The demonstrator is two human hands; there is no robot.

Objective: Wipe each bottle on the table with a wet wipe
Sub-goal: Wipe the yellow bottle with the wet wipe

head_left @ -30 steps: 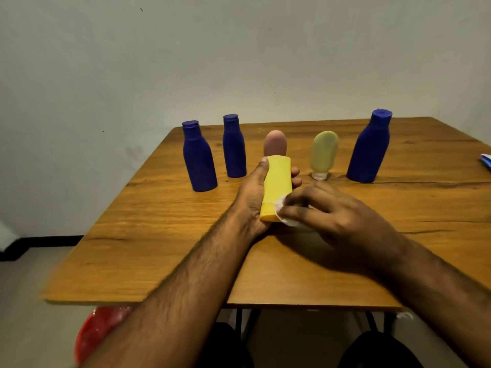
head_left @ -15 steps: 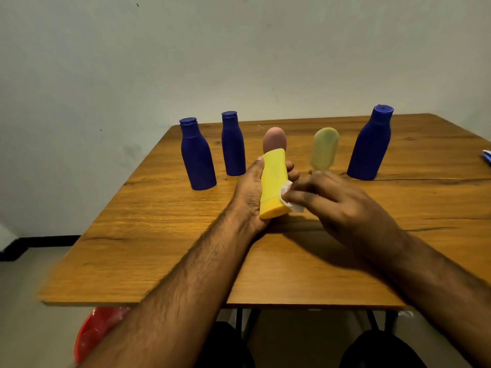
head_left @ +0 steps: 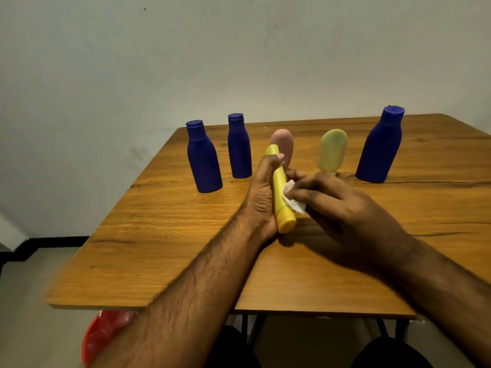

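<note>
Yellow bottle (head_left: 281, 192) tilted, cap end low, off the table, white wet wipe (head_left: 292, 199) crumpled against its right side. Upright in a row behind: three blue bottles (head_left: 203, 160) (head_left: 239, 147) (head_left: 380, 150), pink tube (head_left: 283, 142), pale green tube (head_left: 332, 151).

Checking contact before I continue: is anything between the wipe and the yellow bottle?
Nothing visible. The right hand presses the wipe straight against the side of the yellow bottle, which the left hand holds tilted above the table.
</note>
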